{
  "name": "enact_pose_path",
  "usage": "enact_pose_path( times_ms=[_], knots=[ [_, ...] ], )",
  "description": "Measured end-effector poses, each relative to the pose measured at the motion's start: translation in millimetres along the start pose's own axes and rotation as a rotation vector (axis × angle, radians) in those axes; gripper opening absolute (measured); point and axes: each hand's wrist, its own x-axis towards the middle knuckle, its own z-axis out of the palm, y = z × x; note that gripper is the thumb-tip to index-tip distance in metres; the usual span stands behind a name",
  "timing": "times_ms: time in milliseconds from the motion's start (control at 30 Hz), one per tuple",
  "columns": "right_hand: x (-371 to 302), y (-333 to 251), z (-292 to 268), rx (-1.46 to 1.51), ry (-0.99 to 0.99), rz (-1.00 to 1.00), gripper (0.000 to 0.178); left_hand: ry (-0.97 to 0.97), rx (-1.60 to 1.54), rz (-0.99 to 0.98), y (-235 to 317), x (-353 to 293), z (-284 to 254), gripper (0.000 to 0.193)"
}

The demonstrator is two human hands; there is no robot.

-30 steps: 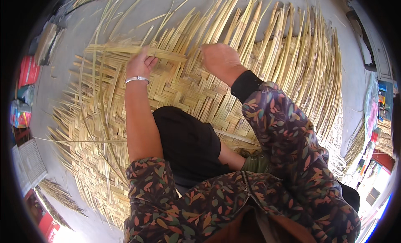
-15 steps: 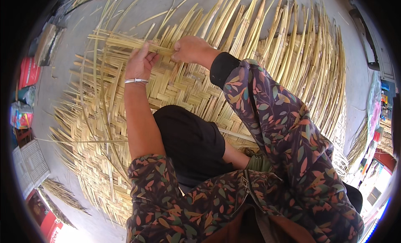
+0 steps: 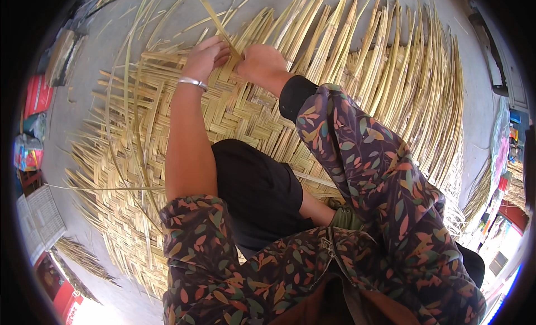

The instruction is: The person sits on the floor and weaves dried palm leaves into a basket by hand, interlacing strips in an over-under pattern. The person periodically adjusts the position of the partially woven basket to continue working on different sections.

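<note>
A large mat [image 3: 245,115] of flat, pale yellow reed strips lies under my hands, woven in a stepped diagonal pattern. At its far edge my right hand [image 3: 261,63] is closed, pinching a reed strip [image 3: 215,18] that rises toward the top of the view. My left hand [image 3: 205,58], with a silver bangle at the wrist, is beside it, its fingers curled against the same strip. The fingertips of my right hand are partly hidden. Unwoven strip ends [image 3: 321,37] stick out beyond the weave, past my right hand.
My bent knee [image 3: 251,182] in black cloth rests over the mat. Long loose strips [image 3: 131,96] arch across its left side. A bundle of stalks [image 3: 84,258] lies on the grey floor at lower left, near a white crate [image 3: 42,219]. Red packages [image 3: 38,96] stand farther left.
The strips between my hands pointed left; now a strip points up and away. My left hand has moved slightly right and farther away, turning over. My right hand has barely moved.
</note>
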Motion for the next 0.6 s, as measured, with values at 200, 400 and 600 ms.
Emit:
enact_pose_path(
  times_ms=[200,400,600],
  knots=[
    [8,5,2,0.067,0.006,0.107,0.026,-0.313,0.818,-0.010,4,51,-2,0.025],
    [6,7,2,0.165,0.043,0.121,0.028,-0.376,1.233,0.000,10,53,20,0.022],
    [3,8,7,0.256,0.105,0.165,0.027,-0.346,1.189,-0.013,-3,62,9,0.025]
  ],
)
